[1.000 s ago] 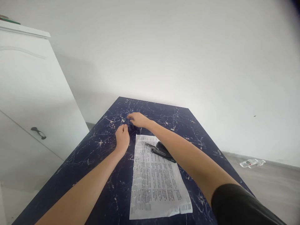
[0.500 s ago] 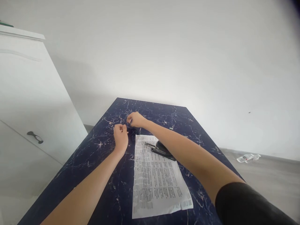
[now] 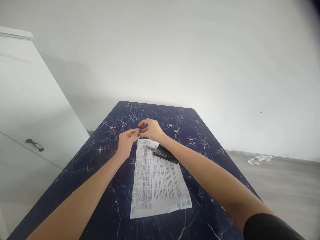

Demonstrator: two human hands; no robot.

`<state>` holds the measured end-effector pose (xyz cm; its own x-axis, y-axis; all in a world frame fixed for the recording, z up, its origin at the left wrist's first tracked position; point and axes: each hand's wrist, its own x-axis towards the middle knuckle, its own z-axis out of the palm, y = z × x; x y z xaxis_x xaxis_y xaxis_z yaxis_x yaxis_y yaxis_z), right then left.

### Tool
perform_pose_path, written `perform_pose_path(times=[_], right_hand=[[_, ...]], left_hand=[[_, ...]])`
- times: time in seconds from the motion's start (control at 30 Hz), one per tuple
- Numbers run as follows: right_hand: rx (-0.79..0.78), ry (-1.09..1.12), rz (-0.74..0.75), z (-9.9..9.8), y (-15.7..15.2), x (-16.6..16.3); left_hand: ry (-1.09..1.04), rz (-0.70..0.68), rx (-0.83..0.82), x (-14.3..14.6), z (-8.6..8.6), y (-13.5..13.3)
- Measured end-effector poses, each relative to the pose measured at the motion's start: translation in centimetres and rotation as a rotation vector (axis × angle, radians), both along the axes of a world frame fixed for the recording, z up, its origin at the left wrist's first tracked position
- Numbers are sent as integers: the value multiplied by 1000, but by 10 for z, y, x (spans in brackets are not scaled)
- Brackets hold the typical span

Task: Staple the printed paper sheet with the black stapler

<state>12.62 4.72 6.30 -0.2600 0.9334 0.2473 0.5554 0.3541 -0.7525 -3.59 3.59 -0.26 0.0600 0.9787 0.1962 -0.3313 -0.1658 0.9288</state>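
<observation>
My left hand [image 3: 126,141] and my right hand [image 3: 153,130] meet just beyond the top edge of a printed paper sheet [image 3: 162,190]. Their fingertips touch, pinched around something too small to make out. The right index finger is curved and raised a little above the pinch. A black stapler [image 3: 165,154] lies on the upper part of the sheet, its metal part swung out to the left. My right forearm passes close beside the stapler and hides some of it. To the right of my right hand sits a tiny pale grey piece [image 3: 176,131].
The dark blue marble-patterned table [image 3: 107,196] narrows toward the white wall. On the left stands a white cabinet [image 3: 27,96] with a dark handle [image 3: 35,145]. A crumpled clear plastic wrapper [image 3: 260,159] lies on the grey floor at the right.
My hands have come together from slightly apart, and the fingertips now touch. The sheet, stapler and table appear shifted left and a little up, as the view has turned.
</observation>
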Motion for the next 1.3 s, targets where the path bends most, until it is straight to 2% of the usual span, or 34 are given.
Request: perform_pose_path(times=[0.1, 0.2, 0.23, 0.3, 0.43, 0.53, 0.63, 0.77, 1.0, 1.1, 1.23, 1.3], right_hand=[[52, -51, 16, 1, -8, 4], [148, -103, 69, 6, -34, 19], [196, -105, 63, 7, -47, 28], [334, -103, -45, 5, -76, 51], [409, -119, -217, -22, -123, 95], [424, -144, -285, -46, -136, 108], [386, -162, -278, -56, -138, 107], [362, -168, -241, -53, -139, 104], [342, -143, -245, -51, -142, 103], [337, -144, -235, -51, -141, 103], [321, -138, -220, -51, -140, 104], [317, -132, -215, -51, -140, 104]], left_hand=[[46, -42, -39, 3, -1, -4], [111, -63, 18, 6, 2, -9], [152, -69, 72, 6, 5, -12], [309, -79, 228, 5, 11, -16], [756, -144, 635, 5, 15, -22], [927, -218, 820, 8, 7, -22], [1002, -256, 905, 13, -1, -22], [980, -273, 876, 16, -4, -21], [894, -375, 698, 19, 3, -19], [858, -349, 641, 21, 6, -21], [849, -327, 659, 21, 10, -27], [780, -263, 642, 20, 12, -29]])
